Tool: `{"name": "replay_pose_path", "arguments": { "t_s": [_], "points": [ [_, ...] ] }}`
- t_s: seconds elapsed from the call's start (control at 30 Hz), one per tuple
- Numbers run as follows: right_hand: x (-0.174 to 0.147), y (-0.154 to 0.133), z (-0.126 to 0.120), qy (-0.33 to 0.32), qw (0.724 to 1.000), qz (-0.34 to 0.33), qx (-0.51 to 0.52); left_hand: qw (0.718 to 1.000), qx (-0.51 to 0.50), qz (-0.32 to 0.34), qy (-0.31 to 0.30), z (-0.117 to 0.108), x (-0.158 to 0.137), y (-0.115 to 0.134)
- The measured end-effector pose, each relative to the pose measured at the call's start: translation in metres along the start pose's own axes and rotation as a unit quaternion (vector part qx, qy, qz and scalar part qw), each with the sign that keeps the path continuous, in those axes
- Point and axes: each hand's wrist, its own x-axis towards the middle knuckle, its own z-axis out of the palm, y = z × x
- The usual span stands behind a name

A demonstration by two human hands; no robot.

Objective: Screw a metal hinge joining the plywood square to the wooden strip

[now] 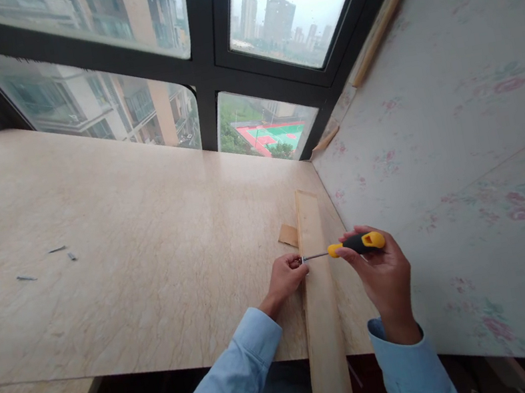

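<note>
Right hand: my right hand (389, 279) has its grip closed round the screwdriver (361, 244), a yellow-and-black one, shaft pointing left across the board.
Left hand: my left hand (286, 279) has its fingertips pinched on a small metal piece (303, 260) at the board's left edge, right where the screwdriver tip ends. Fingers cover most of it, so I honestly can't tell what shape it is or if the tip is properly seated.
Board: the long pale wooden board (323, 307) lies on the table (159, 242), sticking out past the near edge and cut off by the bottom of the view.
Scrap: little brown scrap (287, 235) just left of the board, near my left hand.
Loose bits: three small grey metal bits (26, 278) well off to the left on the table. Screws or nails, too tiny to say.
Under the table: mostly dark, hard to make out.
Wall: flowery wall (474, 186) on the right, window frame (205, 84) ahead.
</note>
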Motion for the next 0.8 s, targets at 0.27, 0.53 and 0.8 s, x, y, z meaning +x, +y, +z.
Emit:
{"name": "replay_pose_path", "arguments": {
  "t_s": [0.27,0.53,0.8],
  "points": [
    [0.013,0.006,0.0,-0.07,0.993,0.053,0.085,0.999,0.041,0.008,0.02,-0.001,0.002,-0.003],
    [0.006,-0.007,-0.003,-0.015,0.999,0.041,-0.02,0.999,0.029,0.015,0.016,0.0,0.001,0.0],
    [0.011,-0.002,0.001,-0.06,0.996,0.033,0.06,0.999,0.024,0.019,0.037,0.001,0.0,-0.001]
  ]
}}
